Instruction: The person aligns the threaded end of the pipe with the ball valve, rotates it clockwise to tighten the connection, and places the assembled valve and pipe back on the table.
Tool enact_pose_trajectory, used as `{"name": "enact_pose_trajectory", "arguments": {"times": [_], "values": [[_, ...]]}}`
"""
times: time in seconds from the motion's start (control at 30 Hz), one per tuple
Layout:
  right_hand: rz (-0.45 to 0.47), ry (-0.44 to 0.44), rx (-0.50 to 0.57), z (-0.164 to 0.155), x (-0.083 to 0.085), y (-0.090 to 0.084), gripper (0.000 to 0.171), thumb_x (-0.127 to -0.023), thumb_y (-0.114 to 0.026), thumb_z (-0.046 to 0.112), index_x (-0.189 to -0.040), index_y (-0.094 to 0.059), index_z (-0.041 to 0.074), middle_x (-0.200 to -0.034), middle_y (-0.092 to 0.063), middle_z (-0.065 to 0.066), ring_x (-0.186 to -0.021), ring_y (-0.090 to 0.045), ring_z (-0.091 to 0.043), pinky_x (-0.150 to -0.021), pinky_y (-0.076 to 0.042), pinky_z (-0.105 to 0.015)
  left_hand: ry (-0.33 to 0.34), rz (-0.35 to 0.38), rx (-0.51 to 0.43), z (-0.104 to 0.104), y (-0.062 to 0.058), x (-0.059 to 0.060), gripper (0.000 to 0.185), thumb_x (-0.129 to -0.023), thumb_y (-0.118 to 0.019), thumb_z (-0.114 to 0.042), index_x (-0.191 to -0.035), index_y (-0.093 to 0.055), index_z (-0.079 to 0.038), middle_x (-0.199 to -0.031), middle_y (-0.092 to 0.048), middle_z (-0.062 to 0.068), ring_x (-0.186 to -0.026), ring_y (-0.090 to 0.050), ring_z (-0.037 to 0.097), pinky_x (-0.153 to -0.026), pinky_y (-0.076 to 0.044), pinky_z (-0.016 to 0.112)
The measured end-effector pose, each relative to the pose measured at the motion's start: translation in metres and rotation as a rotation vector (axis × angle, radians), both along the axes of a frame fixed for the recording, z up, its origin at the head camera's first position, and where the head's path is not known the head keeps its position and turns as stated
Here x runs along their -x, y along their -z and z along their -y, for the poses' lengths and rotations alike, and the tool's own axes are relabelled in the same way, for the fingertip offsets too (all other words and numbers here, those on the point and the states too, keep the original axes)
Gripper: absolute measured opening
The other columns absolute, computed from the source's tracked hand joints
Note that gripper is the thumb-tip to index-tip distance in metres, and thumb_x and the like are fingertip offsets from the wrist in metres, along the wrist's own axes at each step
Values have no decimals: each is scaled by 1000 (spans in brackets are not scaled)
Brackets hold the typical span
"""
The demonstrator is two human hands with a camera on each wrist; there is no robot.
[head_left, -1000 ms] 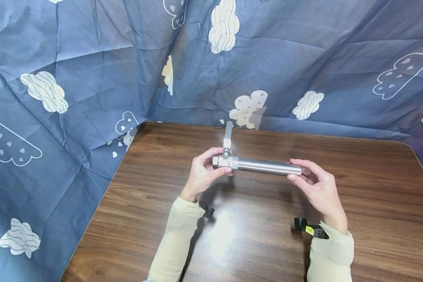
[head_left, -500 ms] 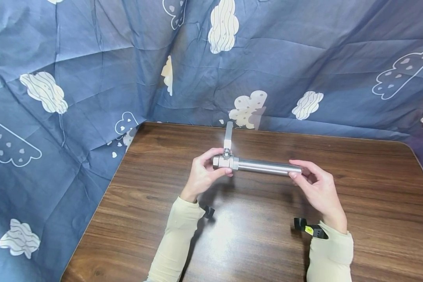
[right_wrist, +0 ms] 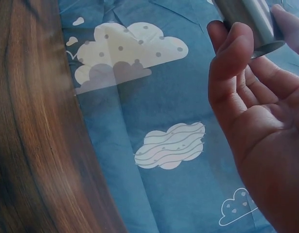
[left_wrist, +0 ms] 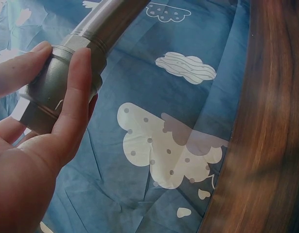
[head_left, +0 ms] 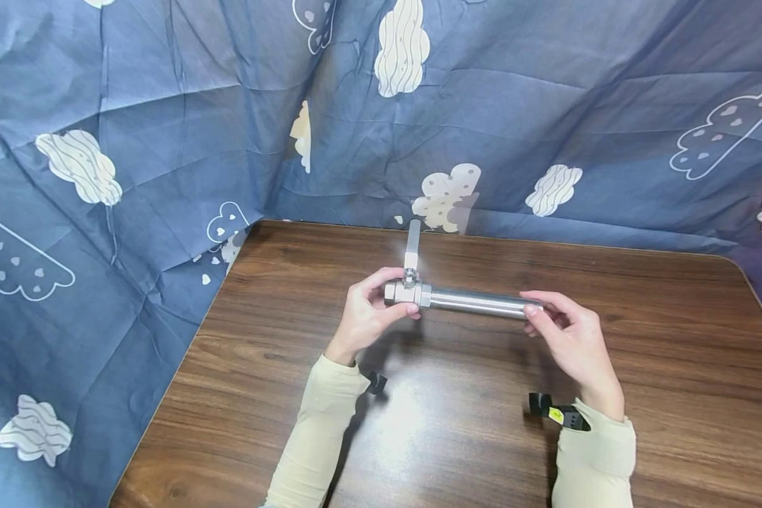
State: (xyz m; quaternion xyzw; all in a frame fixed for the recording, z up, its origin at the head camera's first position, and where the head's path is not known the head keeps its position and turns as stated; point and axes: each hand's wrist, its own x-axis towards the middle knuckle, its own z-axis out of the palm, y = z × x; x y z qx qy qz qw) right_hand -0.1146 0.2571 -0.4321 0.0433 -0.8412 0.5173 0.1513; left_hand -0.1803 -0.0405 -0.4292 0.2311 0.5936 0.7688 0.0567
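A metal ball valve (head_left: 408, 292) with a flat lever handle (head_left: 413, 243) is joined to a shiny steel pipe (head_left: 476, 301), and both are held roughly level above the table. My left hand (head_left: 366, 314) grips the valve body, thumb on the near side and fingers behind. With thumb and fingers my right hand (head_left: 574, 339) pinches the pipe's right end. In the left wrist view the valve's hex end (left_wrist: 32, 116) shows below the fingers. The right wrist view shows the pipe's open end (right_wrist: 268, 48) between thumb and fingers.
Beneath the hands is a brown wood-grain table (head_left: 457, 437). A blue cloth (head_left: 514, 127) printed with clouds hangs along its back and left edges. A black wrist camera (head_left: 565, 416) sits at the right sleeve.
My right thumb has moved up and left over the near side of the pipe's end. The valve and pipe have shifted very slightly right; my left hand keeps its grip.
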Motion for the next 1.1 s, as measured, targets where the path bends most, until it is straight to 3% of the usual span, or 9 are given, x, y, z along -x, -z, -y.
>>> {"name": "enact_pose_trajectory", "arguments": {"times": [0.23,0.4,0.57,0.73,0.87,1.1], "values": [[1,-6,45,1,2,0,25,-92,-63,6,-116,-65,-1,-72,-67,9,-62,-62,-5,-54,-55,-16,-3,-10,-3,0,1,0,49,-73,-73,12,-118,-54,13,-111,-62,17,-73,-69,21,-71,-65,44],[-66,-96,163,1,4,1,28,-89,-63,-5,-116,-62,-8,-96,-71,11,-66,-63,-4,-56,-55,-13,-3,-14,-11,0,1,1,49,-73,-71,15,-118,-54,14,-113,-61,22,-74,-69,21,-71,-65,44],[-102,-209,340,2,4,1,39,-80,-65,-17,-118,-57,-14,-116,-69,0,-86,-67,-7,-73,-59,-12,-9,-24,-10,1,0,1,49,-72,-71,15,-118,-54,14,-115,-59,30,-73,-69,21,-70,-65,44],[-97,-210,349,3,2,-1,49,-73,-68,-22,-119,-56,-14,-119,-67,-3,-94,-65,-9,-79,-59,-13,-12,-25,-17,2,1,2,51,-72,-73,13,-119,-53,14,-115,-58,32,-73,-69,22,-69,-65,45],[-71,-205,333,3,1,-3,50,-73,-68,-23,-121,-56,-13,-120,-66,-2,-96,-65,-9,-81,-58,-14,-12,-16,-20,2,1,2,50,-72,-71,15,-119,-53,14,-115,-59,29,-73,-69,21,-69,-65,45],[-115,-245,356,1,2,0,51,-72,-64,-28,-120,-55,-15,-121,-65,-7,-97,-66,-10,-82,-58,-15,-7,-14,-29,3,1,2,50,-73,-73,12,-119,-54,13,-116,-59,30,-72,-70,23,-69,-65,45]]}}
